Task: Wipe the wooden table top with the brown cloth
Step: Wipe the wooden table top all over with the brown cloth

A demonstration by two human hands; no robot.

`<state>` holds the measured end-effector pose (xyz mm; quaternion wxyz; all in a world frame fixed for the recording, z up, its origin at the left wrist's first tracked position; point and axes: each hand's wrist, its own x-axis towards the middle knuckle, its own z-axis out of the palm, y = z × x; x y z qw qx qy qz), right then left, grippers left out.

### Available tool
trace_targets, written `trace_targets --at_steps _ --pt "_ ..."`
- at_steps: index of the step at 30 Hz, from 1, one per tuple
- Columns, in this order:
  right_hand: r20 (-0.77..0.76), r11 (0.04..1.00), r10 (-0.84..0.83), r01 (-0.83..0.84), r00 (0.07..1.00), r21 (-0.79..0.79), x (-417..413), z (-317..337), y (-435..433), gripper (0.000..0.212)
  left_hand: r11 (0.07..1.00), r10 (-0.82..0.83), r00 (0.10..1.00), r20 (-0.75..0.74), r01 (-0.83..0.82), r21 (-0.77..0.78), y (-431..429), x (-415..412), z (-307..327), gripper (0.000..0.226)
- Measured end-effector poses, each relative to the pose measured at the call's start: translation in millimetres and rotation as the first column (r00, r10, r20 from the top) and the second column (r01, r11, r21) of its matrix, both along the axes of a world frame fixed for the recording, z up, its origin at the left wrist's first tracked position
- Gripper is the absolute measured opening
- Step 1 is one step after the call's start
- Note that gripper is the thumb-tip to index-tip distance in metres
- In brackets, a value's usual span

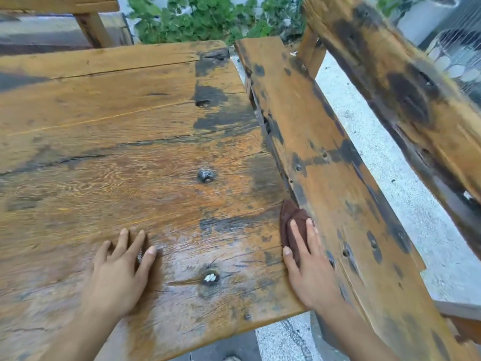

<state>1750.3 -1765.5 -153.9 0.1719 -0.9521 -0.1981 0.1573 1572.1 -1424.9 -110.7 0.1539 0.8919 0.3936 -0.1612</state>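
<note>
The wooden table top [125, 142] fills the left and middle of the head view, worn orange-brown planks with dark stains and knots. At its right edge my right hand [308, 267] presses a small folded brown cloth [292, 225] flat against the wood, fingers spread over it; part of the cloth sticks out beyond my fingertips. My left hand [119, 272] lies flat on the table near the front edge, fingers apart, holding nothing. The wood around both hands looks wet and glossy.
A wooden bench seat [328, 162] runs along the table's right edge, its stained backrest [400, 82] rising at the far right. Pale concrete floor [390, 162] shows between them. Green plants [208, 16] grow beyond the table's far end.
</note>
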Motion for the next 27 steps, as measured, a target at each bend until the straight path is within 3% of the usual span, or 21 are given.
trace_targets --at_steps 3,6,13,15,19,22,27 --pt "-0.01 1.0 0.017 -0.017 1.0 0.026 28 0 31 0.066 1.0 -0.024 0.999 -0.036 0.024 -0.005 2 11 6 0.075" --pt "0.022 0.997 0.058 -0.056 0.998 -0.054 61 -1 72 0.064 0.996 -0.071 0.991 -0.113 0.065 -0.057 10 16 17 0.077" --pt "0.066 0.971 0.18 -0.166 0.982 -0.172 151 2 189 0.066 0.965 -0.194 0.94 -0.281 0.131 -0.229 35 45 43 0.048" --pt "0.047 0.97 0.189 -0.179 0.981 -0.165 177 5 223 0.066 0.954 -0.236 0.934 -0.27 0.169 -0.249 48 62 54 0.032" --pt "0.027 0.963 0.2 -0.191 0.979 -0.192 221 4 279 0.067 0.932 -0.299 0.95 -0.09 0.27 -0.241 89 101 60 0.029" --pt "0.038 0.961 0.205 -0.194 0.978 -0.194 237 -4 301 0.067 0.944 -0.299 0.954 -0.031 0.291 -0.155 120 133 51 0.042" --pt "0.076 0.944 0.299 -0.283 0.951 -0.17 212 -6 314 0.066 0.958 -0.253 0.966 -0.055 0.242 -0.155 169 143 31 0.058"
